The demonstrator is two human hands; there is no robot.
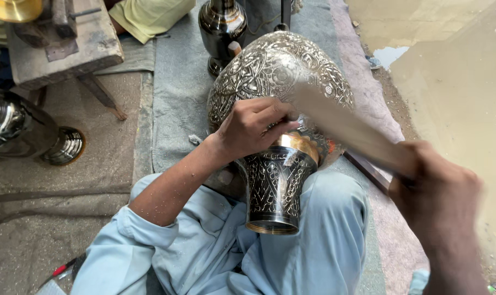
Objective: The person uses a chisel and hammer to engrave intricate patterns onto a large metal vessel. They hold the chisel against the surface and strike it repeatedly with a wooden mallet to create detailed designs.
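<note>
A: Item one: large engraved metal vase (278,76), dark with silvery floral chasing, lying on its side across the person's lap, its flared foot (274,196) toward the camera, its belly out over the grey cloth (177,93) on the floor.

B: Support?

A: Pale blue trouser legs (324,235) only. Risk, as I judge it: the round body rolls if a knee shifts, since nothing else wedges it.

B: Item two?

A: Left hand (253,128), fingers curled tight at the vase's neck, just above a brass-coloured band (300,143). They seem to pinch a small tool against the metal, but the tool itself is hidden; I cannot tell what it is.

B: Item three?

A: Right hand (439,202), fingers closed around the handle of a pale wooden mallet (341,123), blurred mid-swing, its head over the vase near the left hand.

B: Hazard there?

A: Probably the main one. An off-line blow lands on the left knuckles, or skids the tool and scars the pattern. A heavy blow could dent the wall.

B: Surroundings?

A: Second dark polished vase (221,27) upright beyond the first, close enough to be knocked if the work rolls. Another polished vessel (24,131) lies left, well apart. Wooden block (62,43) upper left. Muddy wet ground (455,71) right of the cloth.
</note>
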